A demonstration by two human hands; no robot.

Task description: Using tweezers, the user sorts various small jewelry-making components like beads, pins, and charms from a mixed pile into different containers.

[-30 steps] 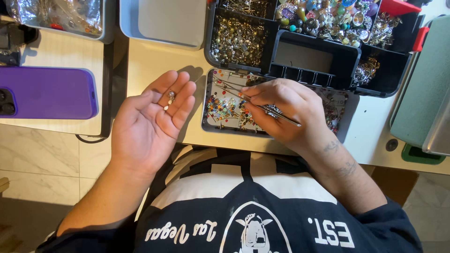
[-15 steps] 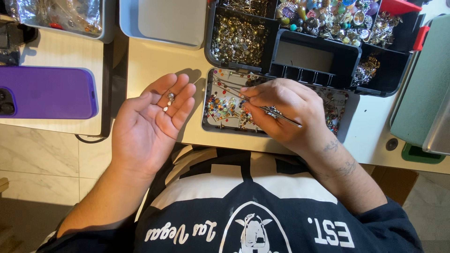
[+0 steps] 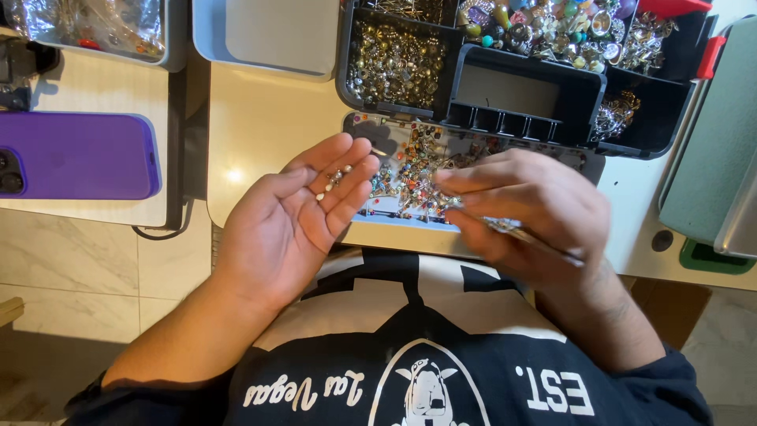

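Clutter is basically everywhere around your hands. You've got a black plastic organizer box (image 3: 516, 99) up top, with one compartment full of small gold and silver metal charms (image 3: 394, 63), an empty middle one, and a heap of mixed colourful beads and trinkets (image 3: 568, 28) at the back. Right below it sits a shallow flat tray of tiny multicoloured beads and pins (image 3: 410, 170), and that's what lies between your two hands. Off to the left there's a purple-cased phone (image 3: 75, 154) on the pale tabletop (image 3: 260, 134), plus a light grey plastic tray (image 3: 268, 35) above it. A green board (image 3: 710, 158) sits off to the right, well apart from everything.

Your left hand (image 3: 296, 217) is palm up, fingers open and relaxed, with a few small pale beads and silvery bits (image 3: 333, 181) lying loose on the fingers, just beside the bead tray's edge. They're tiny, so can't make out their exact shape.

Your right hand (image 3: 520, 213) is blurry, fingers curled closed around thin metal tweezers (image 3: 528, 237), over the tray's near edge.
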